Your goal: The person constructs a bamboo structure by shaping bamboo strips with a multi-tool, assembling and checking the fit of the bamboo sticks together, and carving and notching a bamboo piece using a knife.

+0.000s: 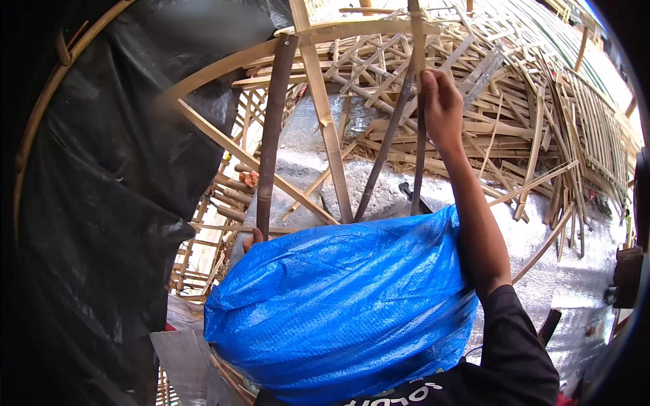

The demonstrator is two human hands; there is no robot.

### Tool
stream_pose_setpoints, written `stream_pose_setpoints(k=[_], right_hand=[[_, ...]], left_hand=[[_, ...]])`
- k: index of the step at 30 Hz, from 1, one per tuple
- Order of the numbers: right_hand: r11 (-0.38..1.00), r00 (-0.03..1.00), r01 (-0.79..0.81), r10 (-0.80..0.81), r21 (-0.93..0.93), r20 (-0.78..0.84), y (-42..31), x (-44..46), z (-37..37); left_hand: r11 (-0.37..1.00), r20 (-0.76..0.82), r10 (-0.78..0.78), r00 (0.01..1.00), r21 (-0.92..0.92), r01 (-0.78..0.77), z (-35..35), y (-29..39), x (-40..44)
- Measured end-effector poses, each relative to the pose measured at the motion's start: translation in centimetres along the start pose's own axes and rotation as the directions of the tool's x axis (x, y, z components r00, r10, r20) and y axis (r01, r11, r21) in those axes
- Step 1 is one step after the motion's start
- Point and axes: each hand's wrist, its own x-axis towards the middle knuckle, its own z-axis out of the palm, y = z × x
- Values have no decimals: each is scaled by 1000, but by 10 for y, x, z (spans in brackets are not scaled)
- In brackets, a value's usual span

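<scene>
A frame of split bamboo strips (317, 95) stands in front of me, with a curved crosspiece (379, 28) near its top and several slats fanning downward. My right hand (443, 108) is raised and closed, its thumb and fingers pinching a dark upright bamboo strip (420, 145) just under the crosspiece. Low on the left, my left hand (253, 239) shows only its fingertips, pressed against the lower end of another dark bamboo strip (269, 145); the rest is hidden. Blue woven plastic sheeting (345, 298) covers my lap and hides the slats' lower ends.
A large heap of cut bamboo pieces (487, 128) lies beyond the frame. Black plastic sheeting (108, 196) hangs at left. Silvery sheeting (535, 264) covers the ground at right. A grey stone block (372, 196) sits behind the slats, with a slatted bamboo structure (196, 260) at lower left.
</scene>
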Motion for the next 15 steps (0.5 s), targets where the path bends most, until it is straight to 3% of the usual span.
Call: stream_pose_setpoints(k=[1, 3, 5, 7, 9, 12, 15], right_hand=[[991, 994, -30, 43, 134, -96, -3, 3, -6], [985, 932, 24, 39, 169, -360, -13, 9, -20], [955, 858, 62, 97, 289, -504, -6, 23, -42], [905, 689, 33, 287, 424, -665, 9, 35, -63], [840, 629, 5, 420, 543, -655, 51, 39, -93], [799, 631, -6, 469, 601, -617, 97, 38, -101], [809, 686, -417, 579, 414, -440, 85, 33, -87]], left_hand=[[1000, -10, 2, 1000, 0, -2, -4, 3, -1], [1000, -32, 5, 999, -3, -5, -10, 4, 1], [1000, -58, 10, 998, -8, -10, -19, 8, -1], [1000, -85, 18, 996, -12, -19, -31, 11, 0], [1000, -116, 22, 993, -17, -24, -43, 16, -5], [999, -155, 18, 988, -41, -25, -60, 38, -14], [996, -135, 43, 990, -73, -53, -82, 60, -29]])
